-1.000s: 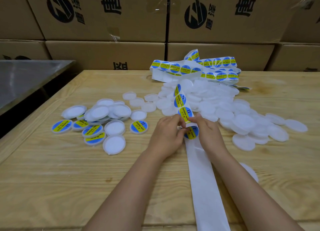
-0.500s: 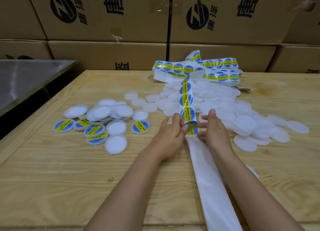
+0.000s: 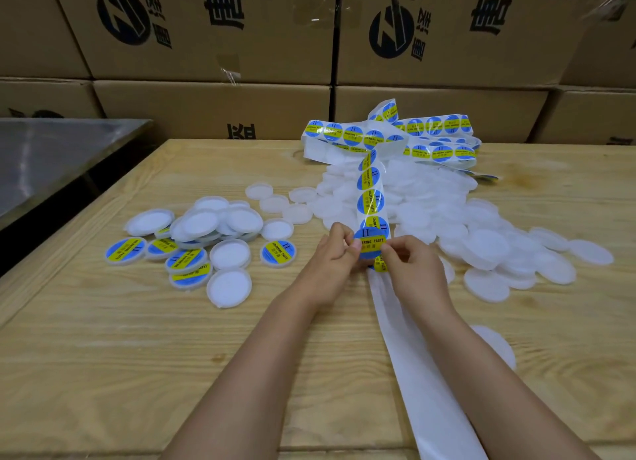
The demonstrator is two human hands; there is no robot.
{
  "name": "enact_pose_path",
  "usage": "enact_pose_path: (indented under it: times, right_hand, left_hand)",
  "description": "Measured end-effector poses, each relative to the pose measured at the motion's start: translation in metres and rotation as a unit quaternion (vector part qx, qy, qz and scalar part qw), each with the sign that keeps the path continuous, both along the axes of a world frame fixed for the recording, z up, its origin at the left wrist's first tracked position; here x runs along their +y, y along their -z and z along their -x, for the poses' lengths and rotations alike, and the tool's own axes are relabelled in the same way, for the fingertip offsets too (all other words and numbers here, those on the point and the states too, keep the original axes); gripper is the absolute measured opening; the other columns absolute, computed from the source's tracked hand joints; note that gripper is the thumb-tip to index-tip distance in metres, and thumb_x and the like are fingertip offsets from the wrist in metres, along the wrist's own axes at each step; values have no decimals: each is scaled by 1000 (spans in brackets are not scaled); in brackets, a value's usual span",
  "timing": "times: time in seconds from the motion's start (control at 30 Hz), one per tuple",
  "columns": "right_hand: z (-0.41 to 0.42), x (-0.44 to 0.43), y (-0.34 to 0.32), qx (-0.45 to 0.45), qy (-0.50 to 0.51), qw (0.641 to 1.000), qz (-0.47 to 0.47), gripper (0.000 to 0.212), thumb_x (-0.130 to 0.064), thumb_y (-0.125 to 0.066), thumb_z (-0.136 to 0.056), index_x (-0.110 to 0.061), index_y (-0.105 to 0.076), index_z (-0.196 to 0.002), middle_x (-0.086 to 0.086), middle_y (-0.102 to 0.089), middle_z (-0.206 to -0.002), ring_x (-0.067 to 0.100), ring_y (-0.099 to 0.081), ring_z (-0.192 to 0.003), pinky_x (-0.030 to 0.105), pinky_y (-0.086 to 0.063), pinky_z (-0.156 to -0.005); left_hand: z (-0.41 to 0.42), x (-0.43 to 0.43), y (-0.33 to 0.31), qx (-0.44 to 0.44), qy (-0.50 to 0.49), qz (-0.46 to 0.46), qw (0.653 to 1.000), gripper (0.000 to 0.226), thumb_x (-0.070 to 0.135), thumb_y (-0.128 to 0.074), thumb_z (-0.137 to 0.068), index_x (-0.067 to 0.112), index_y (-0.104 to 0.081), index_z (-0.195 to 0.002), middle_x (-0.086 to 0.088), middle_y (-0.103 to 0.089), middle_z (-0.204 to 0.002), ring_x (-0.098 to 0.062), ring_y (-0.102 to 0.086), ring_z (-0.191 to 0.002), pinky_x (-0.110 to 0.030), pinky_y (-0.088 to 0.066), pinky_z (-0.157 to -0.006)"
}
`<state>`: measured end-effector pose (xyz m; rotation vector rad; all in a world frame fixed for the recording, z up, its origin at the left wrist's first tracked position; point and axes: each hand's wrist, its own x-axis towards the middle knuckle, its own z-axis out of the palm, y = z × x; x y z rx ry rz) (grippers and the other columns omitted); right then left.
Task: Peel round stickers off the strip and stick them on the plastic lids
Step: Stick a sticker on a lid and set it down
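**Both hands pinching one round sticker over the strip**

The sticker [image 3: 372,248] is showing a yellow band reading "…ERING PASTE" across a blue disc marked "II". The same label, "SOLDERING PASTE", is running along the strip [image 3: 370,198], which is trailing from a tangled heap at the far side of the wooden table [image 3: 103,356] down to the hands. Its bare white backing [image 3: 423,373] is hanging over the near edge.

The cardboard boxes [image 3: 213,29] stacked behind are carrying large dark Chinese characters and a round logo. They are taped closed, so their contents are not showing.

The labelled lids [image 3: 278,253] are lying loose on the left, mixed with plain ones. The plain white lids [image 3: 488,249] are sitting heaped on the right, under and beside the strip.

The left hand [image 3: 332,256] is pinching the sticker's left edge with curled fingers. The right hand [image 3: 413,263] is pinching its right edge. Whether the sticker is fully free of the strip cannot be told.
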<state>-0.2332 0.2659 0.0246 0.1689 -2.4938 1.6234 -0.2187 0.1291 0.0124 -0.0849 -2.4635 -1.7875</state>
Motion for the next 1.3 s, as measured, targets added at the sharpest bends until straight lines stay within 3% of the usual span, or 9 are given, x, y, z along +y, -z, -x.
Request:
enact_pose_path:
  times: [0.1, 0.2, 0.3, 0.43, 0.6, 0.73, 0.8, 1.03, 1.3]
  right_hand:
    - [-1, 2, -4, 36, 43, 998, -7, 9, -18, -57, -89, -15, -62, -83, 1, -64, -86, 13, -57, -76, 25, -36, -63]
    - [-1, 2, -8, 27, 66, 995, 65, 14, -17, -56, -89, -19, -59, -75, -3, -61, -76, 9, -54, -65, 26, -40, -62]
    - [-2, -2, -8, -73, 32, 978, 195, 19, -10, -53, -91, -16, -58, -74, -3, -57, -65, 8, -52, -53, 23, -45, -53]
    - [-7, -10, 1, -116, 7, 967, 227, 19, -7, -51, -91, -11, -58, -74, 0, -56, -60, 10, -48, -53, 24, -42, -56]
    - [-5, -11, 3, -91, 14, 972, 218, 20, -7, -51, -91, -15, -57, -74, -1, -56, -63, 8, -49, -55, 23, -41, -61]
    - [-3, -11, 7, -76, 12, 971, 226, 18, -7, -52, -91, -14, -57, -75, 0, -56, -65, 7, -50, -57, 21, -42, -63]
    - [-2, -11, 8, -68, 13, 971, 227, 16, -9, -54, -91, -16, -57, -77, -1, -58, -68, 8, -52, -62, 21, -43, -66]
    - [-2, -9, 12, -46, -7, 988, 145, 29, -21, -58, -89, -28, -42, -113, -5, -69, -86, 17, -62, -84, 32, -46, -79]
    - [-2, -8, 12, -42, -21, 990, 133, 36, -12, -61, -86, -18, -41, -116, -4, -68, -79, 13, -57, -74, 33, -44, -79]
  left_hand:
    - [-2, 2, 0, -7, 21, -39, 999, 7, 24, -37, -101, 30, -39, -104, -5, -70, -102, -8, -64, -102, -24, -38, -93]
    - [-1, 2, 1, -7, 17, -41, 999, 50, 27, -40, -100, 29, -17, -144, 3, -73, -98, -7, -58, -114, -26, -33, -103]
    - [2, 0, 3, -20, 12, -75, 997, 65, 24, -40, -100, 31, 2, -149, -8, -71, -105, 4, -64, -96, -5, -41, -83]
    - [3, -3, 4, 15, -44, -71, 996, 62, 16, -39, -98, 25, -7, -150, 20, -66, -97, 26, -53, -84, 7, -34, -67]
    - [3, -12, 0, 76, -180, 42, 980, 50, 5, -46, -88, 20, -45, -136, 4, -65, -115, -11, -57, -98, -15, -42, -75]
    - [3, -17, 5, 28, -144, 313, 938, 77, 40, -68, -76, 15, -35, -142, -1, -52, -133, -21, -43, -125, -31, -34, -102]
    - [2, -15, 8, 44, -139, 382, 913, 84, 51, -68, -73, 16, -36, -141, -2, -53, -131, -24, -43, -125, -33, -30, -105]
    - [-2, -12, 1, 125, -98, 172, 972, 75, 33, -80, -69, 32, -41, -134, 10, -56, -119, -13, -56, -101, -32, -48, -85]
    - [-2, -6, -3, 89, -68, 18, 994, 76, 10, -82, -68, 21, -47, -134, 5, -58, -123, -11, -59, -102, -29, -54, -85]
